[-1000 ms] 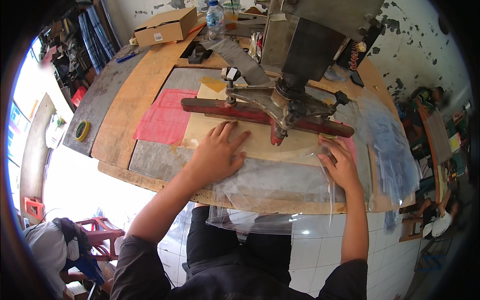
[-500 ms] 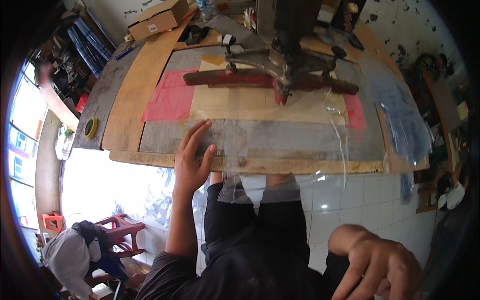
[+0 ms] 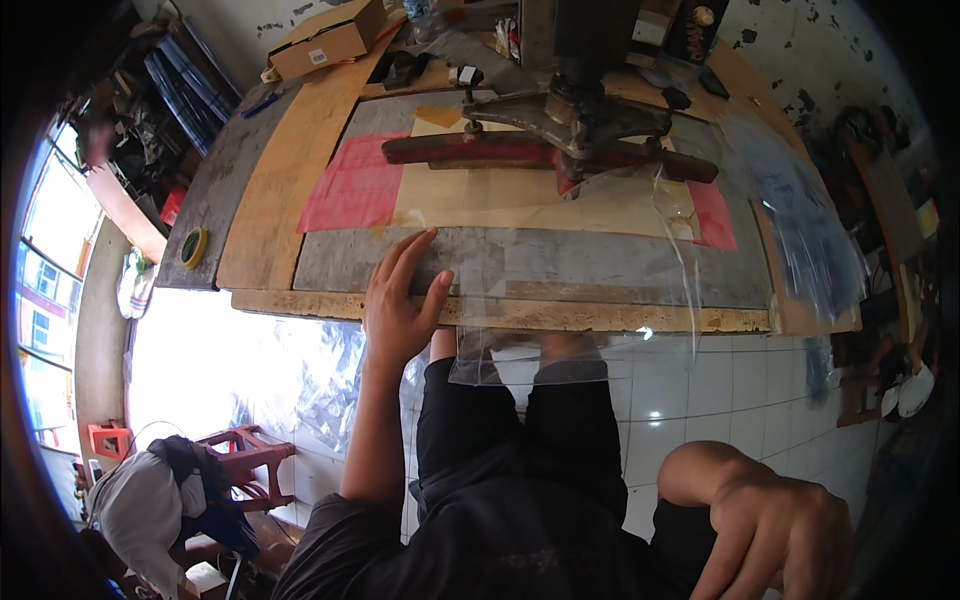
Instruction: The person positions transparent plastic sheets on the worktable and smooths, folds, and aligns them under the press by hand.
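Note:
My left hand (image 3: 405,300) rests at the table's front edge, fingers stretched forward and thumb apart, holding nothing. Just right of it lies a clear plastic sheet (image 3: 530,372), which drapes over the edge toward my lap. My right hand (image 3: 785,530) is low at the right, well away from the table. Its fingers bend downward and look closed, but the fingertips are cut off, so what they hold, if anything, is hidden. Over the table stands a metal press head with a long reddish bar (image 3: 460,152), above a cream sheet (image 3: 430,200) with pink patches (image 3: 350,185).
A yellow tape roll (image 3: 193,247) and a blue pen (image 3: 260,106) lie on the left. A cardboard box (image 3: 328,38) stands behind. Clear plastic sheets (image 3: 815,230) pile at the right edge. A red stool (image 3: 250,465) and another person (image 3: 150,510) are at lower left.
The view has shifted slightly. My left hand keeps its place at the table edge. My right hand has sunk a little, with its fingers further out of the picture.

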Demonstrator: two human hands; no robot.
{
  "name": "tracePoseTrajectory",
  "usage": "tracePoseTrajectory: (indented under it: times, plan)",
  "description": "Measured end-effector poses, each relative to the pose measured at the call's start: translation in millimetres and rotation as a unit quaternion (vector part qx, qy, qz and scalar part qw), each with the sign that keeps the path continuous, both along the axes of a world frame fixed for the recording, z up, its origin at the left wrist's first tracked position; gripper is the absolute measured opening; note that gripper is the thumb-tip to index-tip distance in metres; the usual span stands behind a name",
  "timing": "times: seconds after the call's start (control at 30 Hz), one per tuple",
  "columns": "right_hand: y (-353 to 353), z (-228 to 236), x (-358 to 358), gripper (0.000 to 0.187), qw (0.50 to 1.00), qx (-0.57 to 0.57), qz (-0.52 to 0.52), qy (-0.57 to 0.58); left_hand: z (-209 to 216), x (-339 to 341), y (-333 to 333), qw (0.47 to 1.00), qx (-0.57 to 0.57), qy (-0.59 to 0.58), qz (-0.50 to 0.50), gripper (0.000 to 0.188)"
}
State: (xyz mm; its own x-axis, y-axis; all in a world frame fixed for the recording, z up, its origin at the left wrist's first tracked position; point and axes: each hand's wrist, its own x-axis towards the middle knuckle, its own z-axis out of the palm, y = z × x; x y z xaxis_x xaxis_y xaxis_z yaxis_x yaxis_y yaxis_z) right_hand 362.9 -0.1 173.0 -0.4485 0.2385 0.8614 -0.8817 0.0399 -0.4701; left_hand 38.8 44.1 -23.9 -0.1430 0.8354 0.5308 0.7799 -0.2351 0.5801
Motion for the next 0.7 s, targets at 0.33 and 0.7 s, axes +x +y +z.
tracePoseTrajectory:
  times: [0.33,0.7]
  plan:
    - [1,-4,14,0.021,0.994,-0.071,0.079,0.021,-5,1,-1,0.999,0.008,0.022,0.022,0.050]
    - [15,-23,35,0.021,0.956,-0.093,0.272,0.055,-5,2,-1,0.999,0.013,0.024,0.027,0.050]
